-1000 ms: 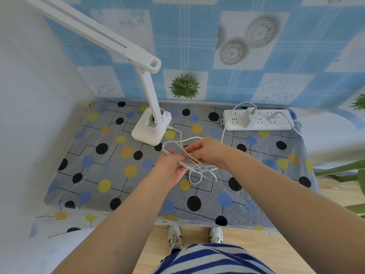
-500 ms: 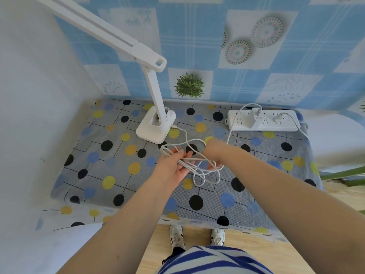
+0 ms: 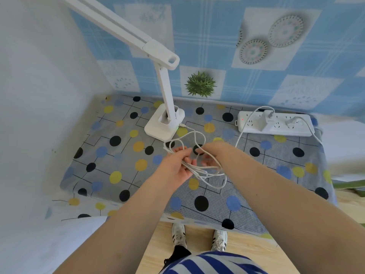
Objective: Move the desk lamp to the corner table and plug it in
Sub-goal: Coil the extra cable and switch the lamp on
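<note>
A white folding desk lamp point(image 3: 166, 123) stands upright on its square plastic base near the back of a corner table point(image 3: 110, 175) draped in a grey cloth printed with black, blue and yellow dots, its long flat head reaching up and out of the frame to the left. From a small plug at the base's right side, a thin white power cable point(image 3: 199, 171) runs forward into a loose bundle of loops held above the cloth in front of the lamp. The person's left hand point(image 3: 177, 165), palm turned partly up, grips the gathered strands across its curled fingers, while the right hand point(image 3: 215, 153) reaches in from the right with its fingers bent down into the loops; whether those fingers actually pinch the cable is hard to say, since the back of the hand hides them. From the bundle the cable rises to the right and ends at a white block adapter point(image 3: 267, 122) seated in a long white power strip point(image 3: 276, 125), which lies on the cloth against the wall to the right of the lamp; a small red light shows at the strip's left end, and a second white plug sits in a socket further right. Blue-and-white checked wallpaper point(image 3: 217, 36) printed with a green spiky plant covers the wall behind. Below the table's front edge, two white sneakers point(image 3: 197, 238) stand on a pale wooden floor.
</note>
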